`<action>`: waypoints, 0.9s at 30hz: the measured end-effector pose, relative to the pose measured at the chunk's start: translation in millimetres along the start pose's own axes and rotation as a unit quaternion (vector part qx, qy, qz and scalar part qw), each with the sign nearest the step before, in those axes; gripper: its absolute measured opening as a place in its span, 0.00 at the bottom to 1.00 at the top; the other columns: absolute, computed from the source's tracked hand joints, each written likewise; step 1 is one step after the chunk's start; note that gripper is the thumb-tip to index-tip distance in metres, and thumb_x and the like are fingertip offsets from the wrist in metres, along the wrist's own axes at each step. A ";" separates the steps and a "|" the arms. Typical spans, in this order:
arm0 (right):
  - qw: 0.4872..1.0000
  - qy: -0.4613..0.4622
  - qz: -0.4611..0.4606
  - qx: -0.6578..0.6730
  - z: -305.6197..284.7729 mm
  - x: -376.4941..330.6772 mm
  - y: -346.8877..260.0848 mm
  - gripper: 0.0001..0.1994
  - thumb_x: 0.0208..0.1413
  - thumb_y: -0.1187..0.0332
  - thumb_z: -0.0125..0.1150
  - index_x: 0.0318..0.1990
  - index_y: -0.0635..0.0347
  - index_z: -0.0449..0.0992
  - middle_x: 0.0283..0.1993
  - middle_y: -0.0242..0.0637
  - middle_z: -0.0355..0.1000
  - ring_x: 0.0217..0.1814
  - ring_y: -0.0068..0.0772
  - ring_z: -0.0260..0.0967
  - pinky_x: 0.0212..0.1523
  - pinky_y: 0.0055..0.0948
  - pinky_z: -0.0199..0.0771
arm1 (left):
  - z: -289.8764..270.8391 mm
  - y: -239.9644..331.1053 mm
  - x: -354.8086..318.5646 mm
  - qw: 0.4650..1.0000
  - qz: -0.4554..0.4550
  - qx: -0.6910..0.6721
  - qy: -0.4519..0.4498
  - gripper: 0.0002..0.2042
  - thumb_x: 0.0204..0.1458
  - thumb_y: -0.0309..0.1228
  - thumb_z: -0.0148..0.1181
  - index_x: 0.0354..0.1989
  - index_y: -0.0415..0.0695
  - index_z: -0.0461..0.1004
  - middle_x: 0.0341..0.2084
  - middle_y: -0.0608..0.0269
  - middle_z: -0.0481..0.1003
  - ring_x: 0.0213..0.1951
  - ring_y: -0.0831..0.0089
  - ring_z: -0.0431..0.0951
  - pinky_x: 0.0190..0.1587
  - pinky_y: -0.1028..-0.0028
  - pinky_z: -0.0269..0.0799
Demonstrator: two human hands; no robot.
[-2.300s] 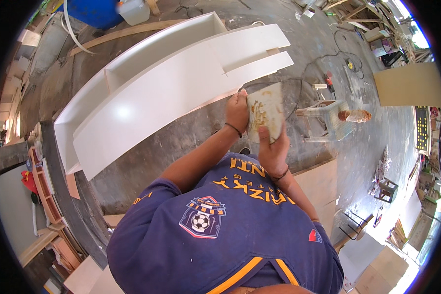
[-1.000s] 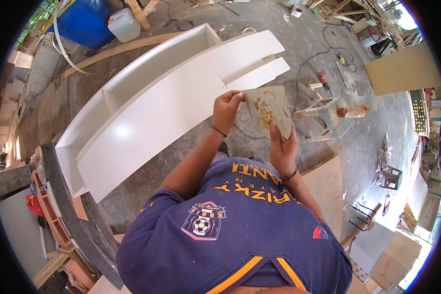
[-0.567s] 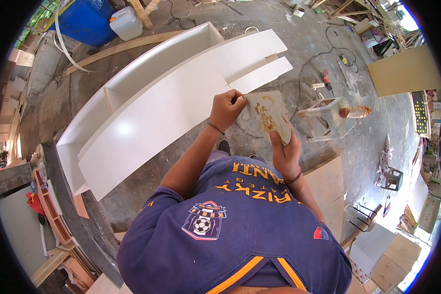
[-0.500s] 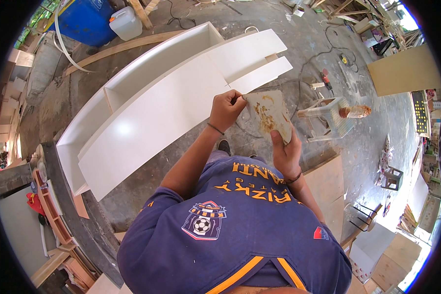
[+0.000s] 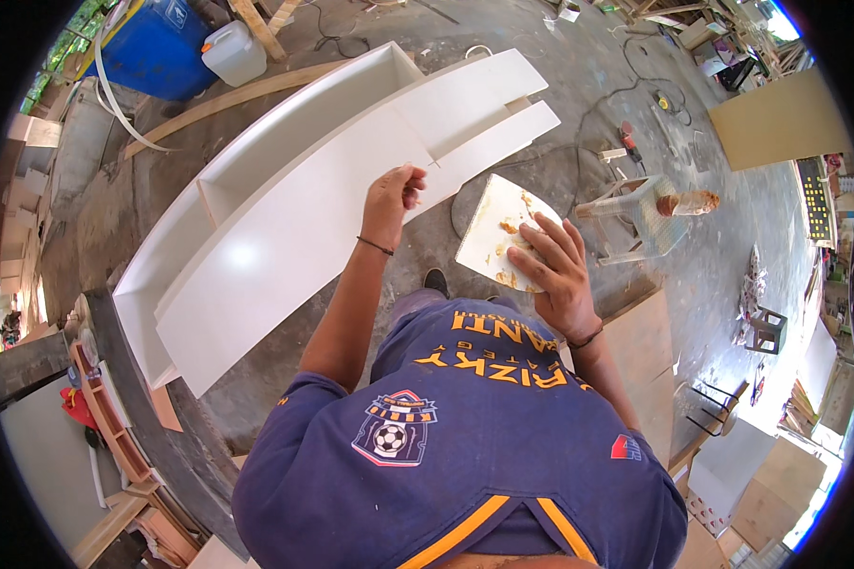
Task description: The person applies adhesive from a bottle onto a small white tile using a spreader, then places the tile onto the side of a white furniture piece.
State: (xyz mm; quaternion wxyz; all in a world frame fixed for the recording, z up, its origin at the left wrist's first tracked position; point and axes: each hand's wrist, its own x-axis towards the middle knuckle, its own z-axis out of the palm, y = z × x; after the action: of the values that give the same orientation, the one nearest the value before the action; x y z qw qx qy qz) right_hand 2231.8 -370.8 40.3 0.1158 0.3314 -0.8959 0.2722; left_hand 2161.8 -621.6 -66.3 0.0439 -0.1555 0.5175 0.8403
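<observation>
My right hand is on a squarish off-white board smeared with brown-yellow stains. Its fingers lie bent across the stained face, and their grip on the far side is hidden. My left hand hovers in front of a long white cabinet panel, fingers curled inward. A small sliver may stick out below those fingers, too small to name. Behind that panel stretches an open white cabinet carcass with a divider, lying on the floor.
To the right stands a plastic stool with a brown-stained wrapped item on it. A red power tool and its cable lie beyond. A blue drum and white jerrycan stand at back left. Wood sheets lie by my right arm.
My left hand has come away from the board's edge, moving left. The board has turned and tilted, and my right hand's fingers now lie across its face.
</observation>
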 end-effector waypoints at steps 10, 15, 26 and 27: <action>0.999 -0.026 0.022 0.003 -11.2 -16.7 36.6 0.18 0.41 0.75 0.57 0.43 0.45 0.76 0.51 0.31 0.70 0.61 0.36 0.59 0.65 0.46 0.45 | 74.1 -6.1 -4.8 0.917 -0.003 0.332 -0.221 0.14 0.57 0.36 0.48 0.31 0.37 0.73 0.20 0.70 0.69 0.25 0.82 0.65 0.27 0.80 0.61; 0.997 -0.030 0.006 0.072 -15.6 -25.1 77.3 0.21 0.41 0.75 0.55 0.46 0.43 0.74 0.53 0.30 0.68 0.61 0.35 0.60 0.64 0.47 0.46 | 93.7 -11.8 1.1 0.920 -0.049 0.322 -0.216 0.14 0.59 0.36 0.48 0.27 0.39 0.71 0.19 0.73 0.66 0.22 0.86 0.62 0.24 0.83 0.58; 0.986 -0.033 -0.048 0.155 -68.1 -81.7 231.9 0.21 0.45 0.70 0.57 0.50 0.39 0.72 0.54 0.29 0.67 0.61 0.34 0.59 0.63 0.49 0.50 | 227.1 -80.0 33.2 0.913 -0.138 0.337 -0.184 0.12 0.59 0.35 0.46 0.27 0.43 0.69 0.19 0.76 0.64 0.22 0.89 0.59 0.24 0.84 0.55; 0.983 -0.032 -0.047 0.172 -73.6 -84.3 244.0 0.21 0.45 0.70 0.58 0.50 0.40 0.72 0.55 0.29 0.66 0.61 0.34 0.58 0.63 0.49 0.50 | 242.0 -83.5 37.2 0.907 -0.118 0.360 -0.185 0.12 0.59 0.35 0.46 0.27 0.43 0.69 0.18 0.76 0.64 0.22 0.88 0.59 0.24 0.84 0.56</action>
State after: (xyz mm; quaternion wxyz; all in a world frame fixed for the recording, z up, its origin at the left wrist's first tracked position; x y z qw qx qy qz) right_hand 2137.0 -130.3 -32.0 0.0405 0.3970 -0.8222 0.4059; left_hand 2093.9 -372.7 -48.5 0.2909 -0.0310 0.7454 0.5990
